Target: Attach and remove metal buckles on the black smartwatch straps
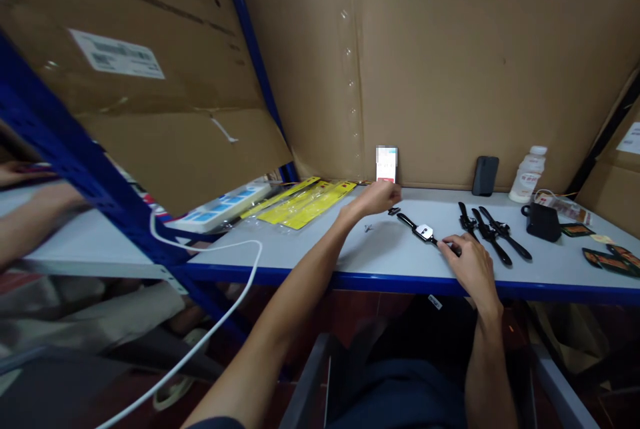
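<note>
A black spokeshave [425, 233] with a silver blade plate lies aslant on the table. My right hand [469, 261] is closed around its near handle. Farther back, my left hand [376, 198] is held with curled fingers in front of a lit phone [387, 162]; anything inside those fingers is hidden. Small black parts [395, 211] lie just below the left hand. A little silver screw-like piece [369, 228] rests to the left of the spokeshave. Several more black spokeshaves [493, 236] lie together to the right, beyond my right hand.
Yellow cards in clear sleeves [320, 204] and a white power strip [225, 206] are at left; a white cable [255, 269] hangs over the edge. At right are a dark phone [485, 176], bottle [529, 174] and black case [543, 222]. Cardboard [440, 69] walls the back. Another person's arm [45, 216] shows far left.
</note>
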Motion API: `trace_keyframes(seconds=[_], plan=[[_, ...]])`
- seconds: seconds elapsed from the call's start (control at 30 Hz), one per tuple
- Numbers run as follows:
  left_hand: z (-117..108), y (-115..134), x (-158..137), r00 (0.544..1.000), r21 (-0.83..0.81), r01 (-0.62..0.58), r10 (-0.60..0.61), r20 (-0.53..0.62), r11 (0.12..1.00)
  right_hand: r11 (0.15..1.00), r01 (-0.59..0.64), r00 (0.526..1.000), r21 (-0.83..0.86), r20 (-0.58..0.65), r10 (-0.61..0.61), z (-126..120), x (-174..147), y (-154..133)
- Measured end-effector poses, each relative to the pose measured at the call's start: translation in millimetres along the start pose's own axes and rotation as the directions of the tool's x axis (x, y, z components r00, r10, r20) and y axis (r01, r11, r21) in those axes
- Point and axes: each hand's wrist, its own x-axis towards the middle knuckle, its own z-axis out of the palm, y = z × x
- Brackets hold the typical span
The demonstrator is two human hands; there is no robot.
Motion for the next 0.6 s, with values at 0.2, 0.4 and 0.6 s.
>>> trace_keyframes(seconds=[0.2, 0.4, 0.6], plan=[[-10, -30, -4, 0.970, 0.249, 0.146, -0.189, 0.155, 0.957, 1.000, -0.006, 1.000, 0.018, -0.018, 0.006, 0, 0, -1], [22, -29, 6, 0.964, 0.323, 0.224, -0.257, 0.064, 0.920, 1.000, -0.011, 1.000, -0.019, -0.010, 0.010, 0, 1, 0], [45, -31, 17, 0.955, 0.235, 0.241, -0.273, 0.114, 0.942, 1.000, -0.012, 1.000, -0.016, 0.007, 0.012, -3, -1, -3]])
